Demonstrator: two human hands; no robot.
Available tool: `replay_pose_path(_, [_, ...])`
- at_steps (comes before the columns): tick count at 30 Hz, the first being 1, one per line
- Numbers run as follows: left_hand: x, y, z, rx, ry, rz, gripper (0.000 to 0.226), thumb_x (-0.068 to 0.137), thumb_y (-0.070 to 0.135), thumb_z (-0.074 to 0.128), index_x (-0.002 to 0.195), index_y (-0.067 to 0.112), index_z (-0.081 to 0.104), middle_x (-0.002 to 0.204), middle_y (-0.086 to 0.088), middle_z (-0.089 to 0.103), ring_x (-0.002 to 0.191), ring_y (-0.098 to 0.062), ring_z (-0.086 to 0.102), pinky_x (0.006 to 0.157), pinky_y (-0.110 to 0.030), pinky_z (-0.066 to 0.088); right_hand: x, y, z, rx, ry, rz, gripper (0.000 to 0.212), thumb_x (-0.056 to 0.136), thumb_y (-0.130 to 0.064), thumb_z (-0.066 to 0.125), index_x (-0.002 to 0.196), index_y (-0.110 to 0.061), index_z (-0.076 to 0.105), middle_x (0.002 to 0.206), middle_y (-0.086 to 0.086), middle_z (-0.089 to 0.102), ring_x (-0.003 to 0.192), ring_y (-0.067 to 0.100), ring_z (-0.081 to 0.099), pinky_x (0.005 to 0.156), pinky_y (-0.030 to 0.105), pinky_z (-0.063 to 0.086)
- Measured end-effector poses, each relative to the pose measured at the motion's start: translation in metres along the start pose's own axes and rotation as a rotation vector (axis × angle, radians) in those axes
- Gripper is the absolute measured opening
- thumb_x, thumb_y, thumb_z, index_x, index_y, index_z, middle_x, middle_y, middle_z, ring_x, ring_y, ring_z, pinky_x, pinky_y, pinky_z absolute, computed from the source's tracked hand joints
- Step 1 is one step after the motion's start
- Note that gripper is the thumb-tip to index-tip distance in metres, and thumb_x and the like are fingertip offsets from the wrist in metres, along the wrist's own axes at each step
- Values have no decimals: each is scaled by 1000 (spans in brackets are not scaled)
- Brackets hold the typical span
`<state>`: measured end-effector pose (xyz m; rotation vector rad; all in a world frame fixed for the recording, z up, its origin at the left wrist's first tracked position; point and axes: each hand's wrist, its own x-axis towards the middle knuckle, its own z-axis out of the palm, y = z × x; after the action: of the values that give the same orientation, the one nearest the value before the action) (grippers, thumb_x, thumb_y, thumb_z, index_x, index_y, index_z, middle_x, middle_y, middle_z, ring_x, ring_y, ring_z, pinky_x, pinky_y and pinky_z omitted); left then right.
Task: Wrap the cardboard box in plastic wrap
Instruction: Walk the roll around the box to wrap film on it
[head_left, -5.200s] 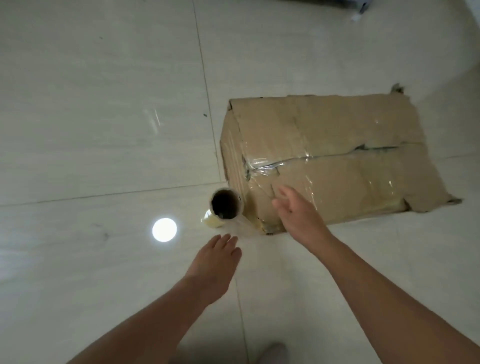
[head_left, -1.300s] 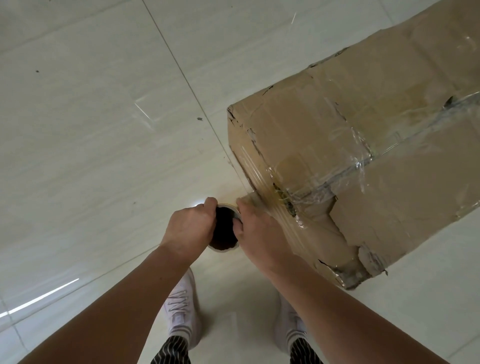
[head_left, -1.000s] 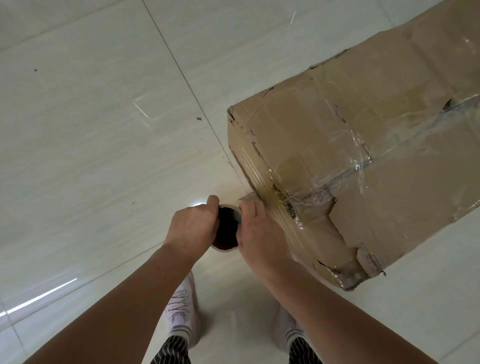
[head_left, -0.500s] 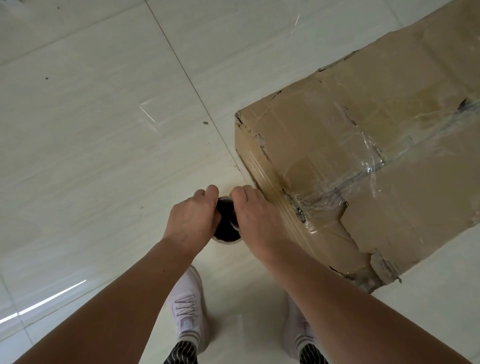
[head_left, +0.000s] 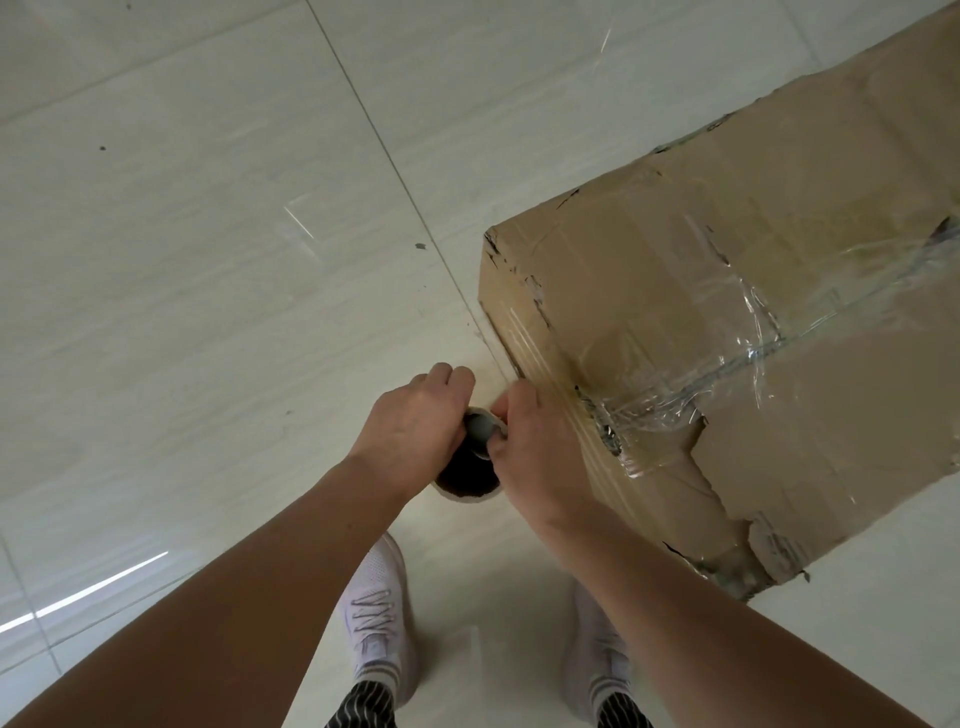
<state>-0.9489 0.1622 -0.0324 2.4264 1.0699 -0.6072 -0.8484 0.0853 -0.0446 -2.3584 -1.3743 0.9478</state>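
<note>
Both hands grip plastic wrap roll (head_left: 467, 475) at near-left corner of cardboard box (head_left: 753, 322): left hand (head_left: 415, 423) fingers curled over roll's top rim, right hand (head_left: 535, 447) pinching opposite rim. Film already bands box's left end. Box on tile floor (head_left: 208, 260), right of centre.

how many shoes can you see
2: the left shoe at bottom centre, and the right shoe beside it, partly hidden under the right arm.
</note>
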Motion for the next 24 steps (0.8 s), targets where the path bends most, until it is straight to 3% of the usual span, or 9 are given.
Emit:
replay_pose_path(5, [2,-13,-5,-89,20,-156,12,92,12,43,103,9,41,96,-5,41,66,-21,42,55,-28,33,20,-17,5,-27,83,-109,11,83,-3,60,93,-5,56,88,8,61,84,25,56,66,28,37])
replay_pose_path(8, [2,-19,-5,-82,46,-221,11,91,12,44,101,10,38,93,-3,34,61,-21,40,46,-26,24,27,-24,3,22,65,-87,16,82,-3,60,97,-6,53,92,6,58,86,21,51,69,23,31])
replay_pose_path(11, [4,-23,-5,-23,89,-270,16,90,17,48,102,9,39,94,-3,39,62,-23,42,46,-28,25,25,-19,0,39,-11,1,22,83,-10,60,100,-13,46,95,-2,48,85,13,40,69,19,27])
replay_pose_path(14, [6,-25,-4,147,242,-69,31,61,16,75,80,8,53,68,-4,50,48,-24,46,46,-23,24,18,-14,-5,98,-90,105,25,82,-8,58,94,-18,39,93,-3,47,82,14,43,66,21,28])
replay_pose_path(16, [9,-27,-4,226,283,20,34,44,8,79,69,8,55,56,-5,50,45,-24,47,47,-26,32,19,-13,-6,153,-97,155,25,82,-5,56,92,-18,37,93,-1,49,81,15,46,65,22,30])
replay_pose_path(18, [11,-27,-3,208,266,67,38,41,2,80,71,8,58,59,-5,51,48,-24,49,45,-26,36,22,-14,-8,172,-83,170,25,82,-3,55,92,-17,38,93,0,50,80,15,46,64,20,28])
replay_pose_path(24, [19,-30,-8,153,290,115,45,32,-1,84,66,7,56,55,-5,50,40,-22,47,40,-18,21,35,-15,-6,76,-24,95,18,84,-1,53,99,-10,48,100,4,54,82,13,41,65,16,23])
